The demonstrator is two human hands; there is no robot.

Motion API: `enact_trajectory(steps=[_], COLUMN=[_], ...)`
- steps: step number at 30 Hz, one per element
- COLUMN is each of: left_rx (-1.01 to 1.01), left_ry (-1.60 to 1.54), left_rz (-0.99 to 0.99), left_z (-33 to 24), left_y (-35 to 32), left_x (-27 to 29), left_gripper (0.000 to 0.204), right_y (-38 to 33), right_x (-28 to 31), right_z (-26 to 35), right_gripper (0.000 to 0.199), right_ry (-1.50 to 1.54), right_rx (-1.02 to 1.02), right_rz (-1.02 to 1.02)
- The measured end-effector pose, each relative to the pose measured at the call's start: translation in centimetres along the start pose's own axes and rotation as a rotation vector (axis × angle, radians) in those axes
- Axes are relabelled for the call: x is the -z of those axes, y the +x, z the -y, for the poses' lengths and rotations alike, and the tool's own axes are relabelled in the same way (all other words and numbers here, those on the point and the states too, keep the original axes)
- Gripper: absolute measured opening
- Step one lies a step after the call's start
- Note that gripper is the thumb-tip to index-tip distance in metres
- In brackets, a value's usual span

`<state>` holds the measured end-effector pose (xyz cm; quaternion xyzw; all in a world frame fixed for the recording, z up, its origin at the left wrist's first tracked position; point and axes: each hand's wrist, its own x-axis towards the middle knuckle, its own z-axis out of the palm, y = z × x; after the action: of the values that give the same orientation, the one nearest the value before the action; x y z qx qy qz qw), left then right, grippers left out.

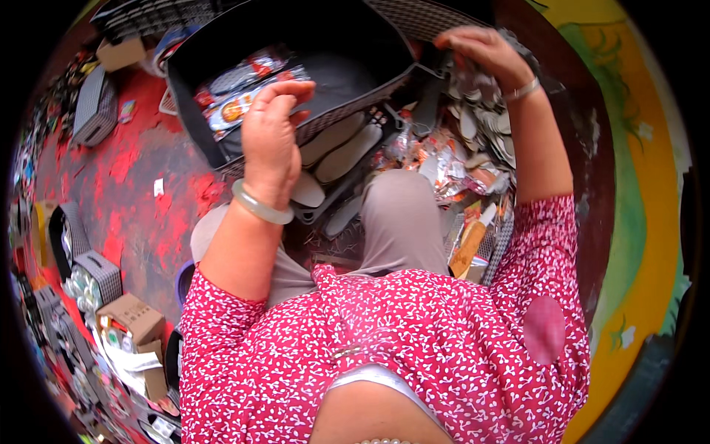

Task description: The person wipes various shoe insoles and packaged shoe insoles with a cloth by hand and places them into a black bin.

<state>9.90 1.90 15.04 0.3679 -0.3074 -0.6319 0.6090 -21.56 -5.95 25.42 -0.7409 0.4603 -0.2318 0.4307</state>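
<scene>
A large black-lined box (340,111) with a patterned outside stands before me. Packets in shiny, colourful wrapping (233,109) lie inside it, on the left. My left hand (274,133), with a pale bangle at the wrist, is over the box's near side; its fingers are loosely bent and apart, and nothing shows in them. Beyond the box's right corner is my right hand (488,55), with a metal bracelet. Its fingers are curled together, and whatever they hold is hidden. Below it lies a heap of pale, flat shoe-sole-shaped pieces (484,126).
Long pale insole-like pieces (347,152) stand in a holder between the box and my knees. Crumpled clear and orange wrappers (444,166) pile up at right. Leftward on the red-and-grey floor (148,192) are a patterned box (96,107) and an opened cardboard box (133,322).
</scene>
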Motion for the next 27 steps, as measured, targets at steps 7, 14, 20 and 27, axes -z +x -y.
enact_trajectory(steps=[7, 14, 20, 27], left_rx=[0.036, -0.200, -0.301, -0.276], left_ry=[0.133, 0.455, 0.572, 0.651], left_rz=[0.064, 0.182, 0.317, 0.358], left_z=[1.9, 3.5, 4.9, 5.7], left_y=[-0.2, -0.1, -0.1, -1.2], left_x=[-2.1, -2.2, -3.5, -2.5], left_gripper=[0.020, 0.021, 0.020, 0.021], right_y=[-23.0, -31.7, -32.6, -26.5], right_x=[-3.0, -16.6, -24.3, -26.9], right_z=[-20.6, -37.2, -42.9, -40.7], right_gripper=[0.026, 0.023, 0.042, 0.060], right_ry=[0.383, 0.253, -0.195, 0.295], right_rx=[-0.653, -0.894, -1.109, -1.479], right_rz=[-0.437, -0.187, -0.042, -0.417])
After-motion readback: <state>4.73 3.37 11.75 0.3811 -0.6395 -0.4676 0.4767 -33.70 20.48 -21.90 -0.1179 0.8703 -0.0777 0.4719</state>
